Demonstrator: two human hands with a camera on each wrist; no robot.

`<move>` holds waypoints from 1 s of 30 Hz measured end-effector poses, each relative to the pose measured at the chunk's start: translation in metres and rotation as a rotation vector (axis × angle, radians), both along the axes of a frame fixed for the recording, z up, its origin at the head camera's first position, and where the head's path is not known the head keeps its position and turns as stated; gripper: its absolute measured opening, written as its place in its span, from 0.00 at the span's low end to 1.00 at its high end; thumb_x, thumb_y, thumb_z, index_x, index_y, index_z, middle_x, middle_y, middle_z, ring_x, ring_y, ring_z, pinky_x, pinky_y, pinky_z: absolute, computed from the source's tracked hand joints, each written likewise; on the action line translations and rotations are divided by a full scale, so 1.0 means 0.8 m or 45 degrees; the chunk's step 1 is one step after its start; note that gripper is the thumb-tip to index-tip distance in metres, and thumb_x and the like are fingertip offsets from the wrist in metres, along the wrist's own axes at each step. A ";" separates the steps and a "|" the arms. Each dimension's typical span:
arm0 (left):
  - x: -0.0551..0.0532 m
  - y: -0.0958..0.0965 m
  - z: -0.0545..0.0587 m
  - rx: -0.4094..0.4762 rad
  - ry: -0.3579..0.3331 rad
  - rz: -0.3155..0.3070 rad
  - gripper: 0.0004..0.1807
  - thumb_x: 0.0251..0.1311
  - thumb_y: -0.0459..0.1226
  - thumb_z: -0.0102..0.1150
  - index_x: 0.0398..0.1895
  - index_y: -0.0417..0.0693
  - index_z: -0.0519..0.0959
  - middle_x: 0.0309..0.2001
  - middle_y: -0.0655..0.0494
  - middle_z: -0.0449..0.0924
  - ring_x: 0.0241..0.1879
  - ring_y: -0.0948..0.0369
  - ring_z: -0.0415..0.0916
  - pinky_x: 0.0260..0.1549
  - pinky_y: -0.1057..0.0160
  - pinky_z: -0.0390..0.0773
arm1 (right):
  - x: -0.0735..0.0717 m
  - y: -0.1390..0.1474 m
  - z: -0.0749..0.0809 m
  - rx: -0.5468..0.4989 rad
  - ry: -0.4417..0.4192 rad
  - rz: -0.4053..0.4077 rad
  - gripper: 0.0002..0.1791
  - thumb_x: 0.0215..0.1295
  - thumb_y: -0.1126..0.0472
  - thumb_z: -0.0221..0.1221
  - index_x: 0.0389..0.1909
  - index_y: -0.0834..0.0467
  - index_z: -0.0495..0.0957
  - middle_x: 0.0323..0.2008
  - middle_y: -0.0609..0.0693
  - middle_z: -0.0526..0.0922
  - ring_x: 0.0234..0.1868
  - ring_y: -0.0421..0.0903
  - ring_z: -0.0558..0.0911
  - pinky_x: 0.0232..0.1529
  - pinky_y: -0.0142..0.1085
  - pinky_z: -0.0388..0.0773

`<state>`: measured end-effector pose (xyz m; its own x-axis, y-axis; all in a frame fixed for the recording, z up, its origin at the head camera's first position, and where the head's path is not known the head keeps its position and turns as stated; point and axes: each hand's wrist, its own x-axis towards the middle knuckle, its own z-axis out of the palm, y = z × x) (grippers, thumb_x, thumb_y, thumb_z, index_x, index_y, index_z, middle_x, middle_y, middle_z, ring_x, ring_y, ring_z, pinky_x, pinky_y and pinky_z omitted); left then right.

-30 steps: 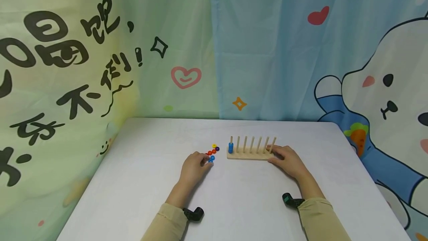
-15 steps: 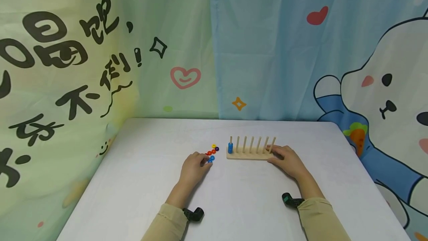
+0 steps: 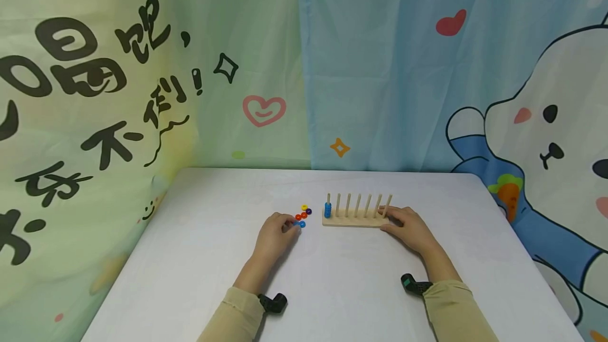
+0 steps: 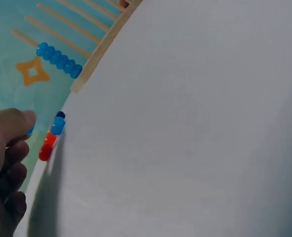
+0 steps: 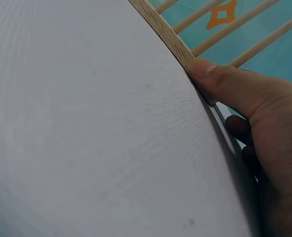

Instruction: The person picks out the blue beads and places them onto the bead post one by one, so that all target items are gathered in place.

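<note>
My left hand (image 3: 274, 236) pinches a blue bead (image 4: 30, 130) between thumb and fingertips; most of the bead is hidden by them. Close by its fingertips lie loose beads: a blue bead (image 3: 302, 224), a red bead (image 3: 298, 217), an orange-red bead (image 3: 304, 215), a purple bead (image 3: 309, 211) and a yellow bead (image 3: 304, 207). To their right stands a wooden peg rack (image 3: 351, 222) with a row of upright pegs. Several blue beads (image 4: 62, 61) are stacked on its leftmost peg. My right hand (image 3: 410, 228) grips the right end of the rack's base, thumb on the front edge.
A white table (image 3: 342, 284) carries everything, its far edge near a printed curtain (image 3: 380, 83). Each wrist wears a small black camera, the left camera (image 3: 274, 303) and the right camera (image 3: 414, 284).
The left hand has shifted slightly away from the body, now with a blue bead pinched in it. The right hand and the rack have stayed in place.
</note>
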<state>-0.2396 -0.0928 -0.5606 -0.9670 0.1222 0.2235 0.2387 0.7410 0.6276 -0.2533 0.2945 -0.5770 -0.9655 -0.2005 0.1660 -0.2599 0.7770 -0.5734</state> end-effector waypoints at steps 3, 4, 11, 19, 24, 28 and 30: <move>-0.005 -0.001 0.012 0.045 -0.009 -0.053 0.12 0.61 0.43 0.67 0.45 0.49 0.83 0.38 0.59 0.79 0.38 0.63 0.75 0.39 0.64 0.78 | 0.001 0.000 0.001 -0.001 0.001 -0.012 0.27 0.63 0.44 0.65 0.59 0.52 0.79 0.62 0.55 0.79 0.57 0.56 0.74 0.60 0.58 0.67; -0.007 -0.001 0.016 0.056 -0.020 -0.073 0.12 0.62 0.43 0.66 0.46 0.49 0.83 0.39 0.59 0.80 0.39 0.63 0.76 0.39 0.64 0.78 | 0.001 0.000 0.001 -0.003 0.001 -0.012 0.27 0.63 0.44 0.65 0.59 0.52 0.79 0.62 0.55 0.79 0.57 0.56 0.74 0.60 0.58 0.67; -0.024 0.006 0.057 0.097 -0.105 -0.162 0.13 0.64 0.44 0.64 0.51 0.54 0.82 0.39 0.61 0.83 0.39 0.64 0.78 0.34 0.66 0.76 | 0.002 0.000 0.001 -0.003 -0.010 -0.012 0.27 0.63 0.45 0.65 0.59 0.53 0.79 0.63 0.55 0.78 0.58 0.57 0.74 0.61 0.58 0.67; -0.036 0.018 0.089 0.067 -0.050 -0.234 0.13 0.66 0.44 0.62 0.51 0.55 0.82 0.37 0.62 0.82 0.37 0.64 0.75 0.30 0.69 0.76 | 0.002 0.000 0.004 -0.003 -0.021 -0.015 0.27 0.62 0.45 0.65 0.58 0.55 0.80 0.63 0.56 0.78 0.58 0.58 0.74 0.61 0.58 0.67; -0.044 0.028 0.093 0.101 -0.048 -0.261 0.13 0.67 0.46 0.61 0.51 0.55 0.82 0.38 0.61 0.83 0.38 0.63 0.75 0.32 0.68 0.76 | 0.001 0.000 0.003 -0.005 -0.023 -0.013 0.27 0.62 0.44 0.65 0.58 0.54 0.80 0.62 0.56 0.78 0.58 0.58 0.74 0.61 0.59 0.67; -0.049 0.037 0.095 0.142 -0.068 -0.278 0.14 0.67 0.47 0.60 0.52 0.56 0.82 0.40 0.61 0.84 0.40 0.62 0.76 0.34 0.66 0.78 | 0.001 0.000 0.003 -0.006 -0.027 -0.016 0.27 0.62 0.44 0.65 0.58 0.54 0.80 0.62 0.56 0.78 0.58 0.58 0.74 0.62 0.59 0.67; -0.051 0.042 0.096 0.151 -0.085 -0.283 0.15 0.67 0.47 0.60 0.53 0.56 0.82 0.41 0.61 0.84 0.40 0.62 0.77 0.36 0.65 0.78 | 0.001 0.001 0.002 0.000 -0.027 -0.017 0.27 0.62 0.44 0.65 0.58 0.54 0.80 0.62 0.56 0.78 0.59 0.58 0.74 0.62 0.59 0.66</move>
